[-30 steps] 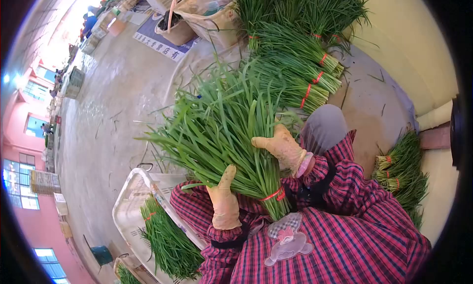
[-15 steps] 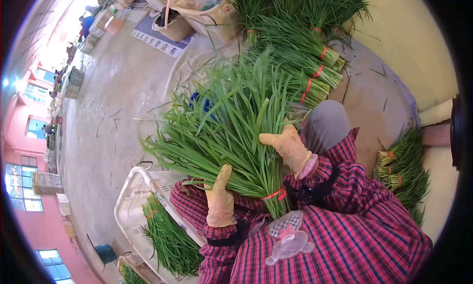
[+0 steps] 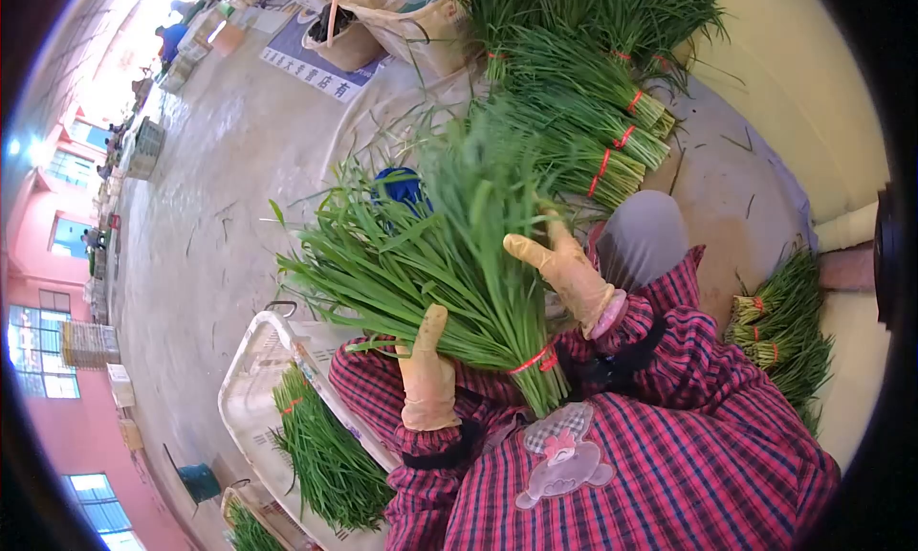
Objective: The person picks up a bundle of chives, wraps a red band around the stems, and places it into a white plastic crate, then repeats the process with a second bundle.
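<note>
I hold a large bundle of long green leaves (image 3: 430, 254), tied near its cut end with a red band (image 3: 534, 362), against my plaid-sleeved chest. My left hand (image 3: 426, 374), in a tan glove, presses the underside of the bundle near the band. On the upper side rests my gloved right hand (image 3: 564, 269), fingers spread into the leaves. The leaf tips fan out to the left and upward.
A white plastic crate (image 3: 251, 369) at lower left holds a tied bundle (image 3: 325, 460). Several tied bundles (image 3: 583, 121) lie stacked ahead, more bundles (image 3: 779, 331) at right by the yellow wall. Bags (image 3: 382, 20) and a basket stand on the concrete floor beyond. A blue object (image 3: 402, 187) shows behind the leaves.
The bundle has tilted upward and toward me, its leaves swinging. My right hand shifted slightly higher on it, and my left hand rose a little.
</note>
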Available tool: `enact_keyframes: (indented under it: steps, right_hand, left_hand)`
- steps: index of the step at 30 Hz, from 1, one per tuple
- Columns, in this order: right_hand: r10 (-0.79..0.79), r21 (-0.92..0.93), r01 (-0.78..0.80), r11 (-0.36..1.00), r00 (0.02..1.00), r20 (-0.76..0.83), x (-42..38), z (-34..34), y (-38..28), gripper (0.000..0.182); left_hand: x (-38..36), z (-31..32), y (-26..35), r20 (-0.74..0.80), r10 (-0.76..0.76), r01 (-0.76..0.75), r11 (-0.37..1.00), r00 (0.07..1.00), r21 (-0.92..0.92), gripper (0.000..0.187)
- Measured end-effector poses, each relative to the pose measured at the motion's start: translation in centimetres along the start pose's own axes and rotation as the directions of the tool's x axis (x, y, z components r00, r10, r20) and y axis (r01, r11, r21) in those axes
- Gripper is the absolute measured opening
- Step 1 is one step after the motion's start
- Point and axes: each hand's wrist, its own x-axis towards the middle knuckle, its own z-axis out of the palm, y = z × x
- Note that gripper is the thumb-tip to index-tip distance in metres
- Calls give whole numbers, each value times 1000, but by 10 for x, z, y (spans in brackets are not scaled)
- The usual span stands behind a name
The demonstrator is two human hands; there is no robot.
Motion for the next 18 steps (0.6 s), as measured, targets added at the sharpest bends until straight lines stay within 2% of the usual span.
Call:
enact_keyframes:
  steps: [1,2,3,4,5,7,8,9,11,12,13,15,16,17,18]
  right_hand:
    - [3,-2,-3,1000,1000,4,1,0,5,67]
    - [-126,38,128,991,991,-53,3,-1,14,62]
    - [-251,69,260,963,961,-113,4,-2,19,58]
    - [-197,76,207,975,973,-121,-1,-6,10,50]
    - [-201,75,211,975,973,-115,-4,-9,9,50]
    - [-247,-48,244,969,963,-103,-12,-15,8,45]
    - [-186,7,186,983,983,-10,-19,-19,6,44]
    - [-191,7,191,982,982,1,-22,-20,8,44]
    - [25,-152,28,988,943,332,-29,-20,12,51]
    - [77,-223,5,975,931,356,-31,-12,25,65]
    - [48,-69,-19,997,889,456,-35,-2,25,81]
    - [122,-167,-55,984,899,420,-41,6,22,93]
    - [123,-168,-56,984,899,420,-43,9,13,93]
    - [33,-130,18,991,925,378,-43,13,-1,95]
    - [-57,-96,93,991,942,330,-42,16,-8,97]
  left_hand:
    - [2,-2,1,-3,18,-18,999,1000,48,31]
    - [1,4,4,-7,14,-15,998,1000,-62,29]
    - [2,1,5,-10,16,-17,998,1000,-63,29]
    - [4,-2,7,-29,13,-15,997,999,-69,28]
    - [7,-6,7,-48,12,-16,997,999,-78,27]
    - [10,-12,8,-64,50,-54,997,997,-63,27]
    - [11,-13,10,-78,63,-70,993,995,-95,26]
    - [11,-13,10,-94,75,-87,988,993,-128,26]
    - [6,-9,14,-80,82,-90,990,993,-105,32]
    - [3,-6,15,-60,76,-80,994,995,-72,39]
    - [1,-2,13,-55,76,-80,994,996,-74,39]
    - [-3,4,7,-3,124,-124,991,992,-42,33]
    - [-9,9,11,-10,91,-91,993,996,-80,38]
    - [-10,11,9,-11,89,-90,993,996,-81,38]
    - [-11,14,7,30,148,-150,984,988,93,37]
